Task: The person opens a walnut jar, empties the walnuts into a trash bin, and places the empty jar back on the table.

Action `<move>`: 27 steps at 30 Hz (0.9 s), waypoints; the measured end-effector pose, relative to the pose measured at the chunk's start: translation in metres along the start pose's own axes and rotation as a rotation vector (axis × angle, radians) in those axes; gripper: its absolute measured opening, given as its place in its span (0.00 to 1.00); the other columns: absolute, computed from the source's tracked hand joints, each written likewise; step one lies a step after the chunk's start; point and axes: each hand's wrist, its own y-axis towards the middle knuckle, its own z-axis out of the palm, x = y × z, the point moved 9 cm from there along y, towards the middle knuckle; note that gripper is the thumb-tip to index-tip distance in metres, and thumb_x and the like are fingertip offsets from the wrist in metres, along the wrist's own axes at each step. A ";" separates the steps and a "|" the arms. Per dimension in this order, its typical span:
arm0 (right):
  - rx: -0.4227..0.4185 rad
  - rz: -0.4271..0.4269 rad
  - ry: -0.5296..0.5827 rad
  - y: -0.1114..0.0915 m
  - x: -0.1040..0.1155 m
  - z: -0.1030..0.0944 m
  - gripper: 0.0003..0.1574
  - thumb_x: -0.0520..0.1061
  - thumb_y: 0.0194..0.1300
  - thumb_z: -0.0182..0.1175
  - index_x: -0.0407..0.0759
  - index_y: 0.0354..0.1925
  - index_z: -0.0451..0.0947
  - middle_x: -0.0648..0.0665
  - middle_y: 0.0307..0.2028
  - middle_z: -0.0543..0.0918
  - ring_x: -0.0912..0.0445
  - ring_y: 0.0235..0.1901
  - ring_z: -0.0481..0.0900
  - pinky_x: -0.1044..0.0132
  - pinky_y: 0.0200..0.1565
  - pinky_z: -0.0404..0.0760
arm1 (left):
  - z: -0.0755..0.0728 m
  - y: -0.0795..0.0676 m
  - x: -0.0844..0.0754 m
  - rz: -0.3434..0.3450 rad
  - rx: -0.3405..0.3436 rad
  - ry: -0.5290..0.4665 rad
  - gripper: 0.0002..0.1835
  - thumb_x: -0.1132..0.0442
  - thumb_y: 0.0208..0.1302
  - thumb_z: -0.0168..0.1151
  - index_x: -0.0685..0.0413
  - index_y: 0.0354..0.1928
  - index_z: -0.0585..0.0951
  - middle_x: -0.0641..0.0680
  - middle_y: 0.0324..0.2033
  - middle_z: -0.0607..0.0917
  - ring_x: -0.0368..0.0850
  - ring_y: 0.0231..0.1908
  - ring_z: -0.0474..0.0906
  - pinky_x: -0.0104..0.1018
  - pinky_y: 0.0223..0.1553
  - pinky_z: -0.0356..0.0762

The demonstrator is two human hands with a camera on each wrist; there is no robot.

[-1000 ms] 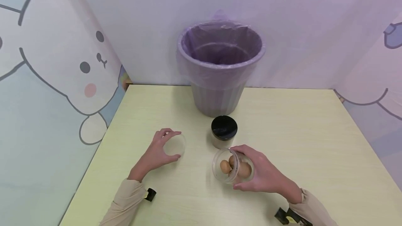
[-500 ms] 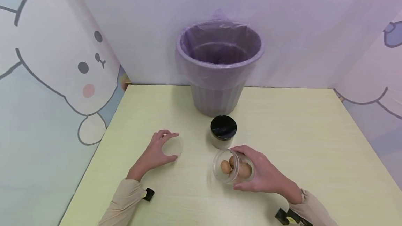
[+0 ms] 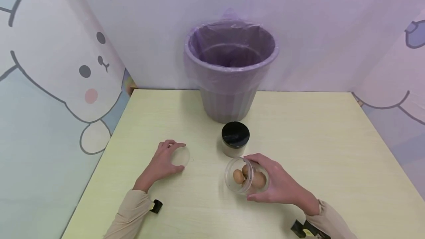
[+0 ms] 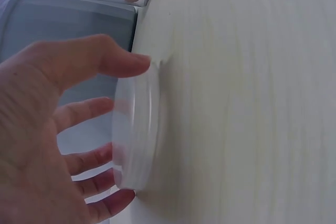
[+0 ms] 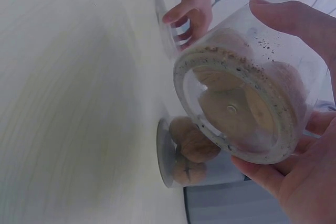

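My left hand (image 3: 162,162) grips a clear, shallow round lid (image 3: 180,156) by its rim, thumb on one side and fingers on the other, low at the tabletop. In the left wrist view the lid (image 4: 137,127) stands close to the wood, its rim casting a shadow. My right hand (image 3: 277,183) holds a clear open jar (image 3: 232,187) around its body, tilted so its mouth faces left. Several walnuts (image 3: 259,180) lie inside. The right wrist view shows crumbs around the base of this jar (image 5: 236,106). Just behind it stands a second jar (image 3: 233,151) with a black lid (image 3: 235,134).
At the back of the pale wooden table (image 3: 308,132) stands a grey bin (image 3: 229,102) lined with a purple bag, behind the black-lidded jar. That jar also holds walnuts (image 5: 197,148), seen in the right wrist view. Printed fabric walls (image 3: 99,84) border the table.
My left hand has shifted slightly left and toward me with the clear lid. My right hand and the tilted jar have stayed nearly still. The head view has turned a little.
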 end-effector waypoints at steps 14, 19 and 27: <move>-0.017 0.002 -0.007 -0.004 0.000 0.000 0.58 0.54 0.30 0.82 0.47 0.60 0.67 0.54 0.52 0.76 0.59 0.50 0.75 0.64 0.52 0.72 | 0.004 0.002 0.002 0.003 0.044 0.044 0.36 0.56 0.40 0.76 0.51 0.57 0.77 0.59 0.53 0.70 0.57 0.51 0.62 0.54 0.47 0.70; -0.027 -0.009 -0.018 -0.004 -0.001 -0.001 0.58 0.55 0.31 0.81 0.47 0.61 0.66 0.54 0.52 0.75 0.59 0.50 0.75 0.65 0.53 0.72 | 0.001 -0.001 -0.002 0.020 0.040 0.039 0.36 0.57 0.40 0.76 0.53 0.56 0.77 0.60 0.54 0.70 0.58 0.52 0.62 0.55 0.48 0.69; -0.028 -0.001 -0.004 -0.005 0.000 -0.004 0.58 0.54 0.31 0.82 0.46 0.61 0.66 0.49 0.52 0.77 0.57 0.50 0.75 0.65 0.53 0.71 | -0.004 -0.002 -0.003 0.027 0.028 -0.018 0.34 0.52 0.47 0.75 0.50 0.58 0.76 0.61 0.61 0.67 0.60 0.59 0.60 0.58 0.53 0.67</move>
